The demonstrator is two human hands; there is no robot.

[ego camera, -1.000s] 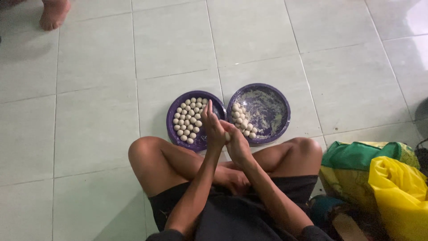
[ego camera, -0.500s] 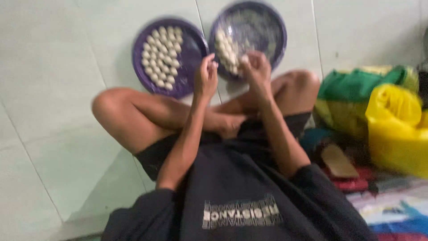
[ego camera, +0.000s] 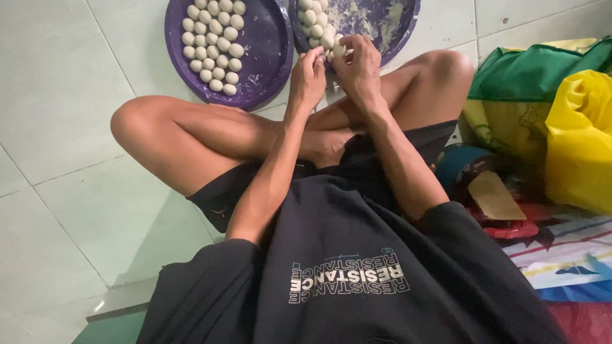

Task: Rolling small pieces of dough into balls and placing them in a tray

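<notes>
where tiled floor [ego camera: 76, 114], purple trays [ego camera: 268, 57]

You sit cross-legged on a floor [ego camera: 76, 83] of pale green tiles with thin grout lines. Directly on it, just ahead of your knees, lie two round purple trays side by side and touching: the left tray [ego camera: 268, 57] carries rows of small white dough balls [ego camera: 213, 44], the right tray [ego camera: 395, 25] is smeared with flour. To your right lies a patterned mat [ego camera: 567, 261] with a green bag [ego camera: 535, 76] and a yellow bag [ego camera: 583, 140] near it.
</notes>
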